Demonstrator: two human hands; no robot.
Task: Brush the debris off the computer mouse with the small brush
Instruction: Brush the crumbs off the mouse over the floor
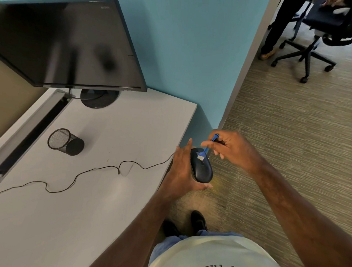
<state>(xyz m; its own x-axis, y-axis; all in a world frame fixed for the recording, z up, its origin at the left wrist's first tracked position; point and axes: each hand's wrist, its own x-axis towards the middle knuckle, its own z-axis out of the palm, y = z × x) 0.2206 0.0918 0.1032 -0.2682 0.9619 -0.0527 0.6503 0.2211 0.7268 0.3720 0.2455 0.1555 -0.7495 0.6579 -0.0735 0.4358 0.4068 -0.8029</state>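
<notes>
Black and glossy, the corded plastic computer mouse (201, 166) sits upright in the left hand (182, 173), held in the air just past the right edge of the pale grey counter (93, 196), above the striped carpet floor (291, 139). The left grip is clamped on the mouse: fingers run along its left side and the thumb hooks under its near end. The right hand (231, 149) pinches the small blue plastic brush (206, 149) by its thin handle, fingers curled round it, the fan-shaped blue end sticking out at the far side of the grip. The brush's pale bristle tip touches the top of the mouse near its far end.

From the mouse a thin black cable (82, 174) trails left across the counter in loose loops. Farther left on the counter a black wire-mesh pen cup (65, 142) lies on its side. At the far end stands a dark flat monitor (64, 43) on a round base, in front of a blue wall (188, 53). Far right, a black office chair (311, 42) on castors stands on the carpet beside someone's dark trouser legs. Near the bottom edge, two black shoes (198, 220) show.
</notes>
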